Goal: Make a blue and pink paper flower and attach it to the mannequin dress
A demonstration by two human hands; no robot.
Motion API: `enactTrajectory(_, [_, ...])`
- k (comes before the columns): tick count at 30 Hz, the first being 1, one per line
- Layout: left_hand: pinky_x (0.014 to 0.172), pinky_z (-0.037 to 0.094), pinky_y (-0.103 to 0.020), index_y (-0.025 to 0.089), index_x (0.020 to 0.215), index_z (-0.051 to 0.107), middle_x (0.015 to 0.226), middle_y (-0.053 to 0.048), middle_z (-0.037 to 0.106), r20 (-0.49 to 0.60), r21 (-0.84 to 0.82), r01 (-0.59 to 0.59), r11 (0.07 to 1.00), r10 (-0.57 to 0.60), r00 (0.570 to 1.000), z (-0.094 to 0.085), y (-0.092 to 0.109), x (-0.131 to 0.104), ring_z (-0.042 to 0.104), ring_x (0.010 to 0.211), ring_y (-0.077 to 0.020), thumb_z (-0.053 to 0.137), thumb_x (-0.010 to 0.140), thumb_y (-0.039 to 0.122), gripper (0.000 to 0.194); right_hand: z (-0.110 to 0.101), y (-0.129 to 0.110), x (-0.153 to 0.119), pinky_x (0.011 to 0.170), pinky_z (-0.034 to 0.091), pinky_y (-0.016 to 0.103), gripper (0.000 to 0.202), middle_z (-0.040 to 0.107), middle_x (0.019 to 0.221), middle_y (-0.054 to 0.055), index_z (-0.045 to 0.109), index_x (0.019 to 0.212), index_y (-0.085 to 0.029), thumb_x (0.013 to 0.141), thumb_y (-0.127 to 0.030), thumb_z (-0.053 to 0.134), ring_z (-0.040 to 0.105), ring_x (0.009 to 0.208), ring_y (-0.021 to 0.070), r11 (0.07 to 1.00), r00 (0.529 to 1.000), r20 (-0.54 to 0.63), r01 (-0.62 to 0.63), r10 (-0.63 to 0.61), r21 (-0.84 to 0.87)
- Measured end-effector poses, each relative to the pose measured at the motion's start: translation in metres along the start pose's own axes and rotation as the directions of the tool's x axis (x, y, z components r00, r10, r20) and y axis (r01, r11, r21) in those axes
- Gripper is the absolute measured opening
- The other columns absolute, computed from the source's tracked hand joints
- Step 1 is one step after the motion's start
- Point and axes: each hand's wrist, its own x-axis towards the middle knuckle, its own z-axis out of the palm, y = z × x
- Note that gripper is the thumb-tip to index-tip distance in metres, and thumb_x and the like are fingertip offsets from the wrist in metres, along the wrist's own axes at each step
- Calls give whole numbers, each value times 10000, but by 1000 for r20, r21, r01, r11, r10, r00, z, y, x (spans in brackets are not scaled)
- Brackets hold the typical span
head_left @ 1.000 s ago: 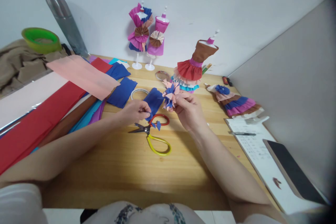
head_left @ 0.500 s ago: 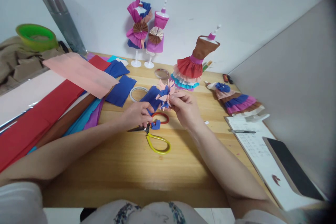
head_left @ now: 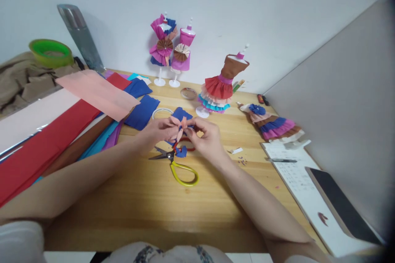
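Note:
Between my two hands is a paper flower [head_left: 180,127] with pink petals and a little blue. My left hand [head_left: 159,130] pinches its left side, fingers closed. On the flower's right side, my right hand [head_left: 206,136] grips it between thumb and fingers. Just below lie scissors [head_left: 185,174] with one yellow and one red handle, blades pointing left and parted. A small blue scrap [head_left: 181,151] rests on the scissors. Behind the hands are a blue paper piece [head_left: 182,113] and a white tape ring [head_left: 162,112].
Coloured crepe paper strips [head_left: 58,139] cover the left side. Dressed mannequins [head_left: 226,84] stand along the wall. A striped paper dress [head_left: 276,126] lies at the right, near a white board [head_left: 291,176] with a pen. A bottle [head_left: 84,43] leans at the back left.
My left hand has risen from beside the scissors to the flower. My right hand has brought the flower left and down, turning it. The view has shifted slightly.

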Motion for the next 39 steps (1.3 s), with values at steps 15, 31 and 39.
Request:
enactTrajectory(15, [534,431,-197,105,773,613,614,-5,611,56,-227,135,964,-126,990,20,16,-21,555,538,-86,824,627,274,307,0,3,-5,757,526,338,151,692,974,81,633,872,-216,802,-91,585,655,894,197,860,850,-140,493,-508,-128])
enactTrajectory(31, [504,444,-195,121,701,637,580,-6,629,-11,27,-29,999,29,1000,13,16,-16,560,517,-94,735,663,234,154,-3,-10,-1,439,335,207,340,575,515,-35,589,659,-171,657,-457,772,464,411,70,713,868,336,-493,365,498])
enactTrajectory(39, [539,505,-244,112,853,648,681,-54,672,53,26,73,997,-74,996,12,14,-15,614,587,-137,780,662,394,365,0,-15,-3,466,397,225,279,572,546,-34,561,645,-181,670,-379,755,506,478,95,807,902,271,-424,336,411])
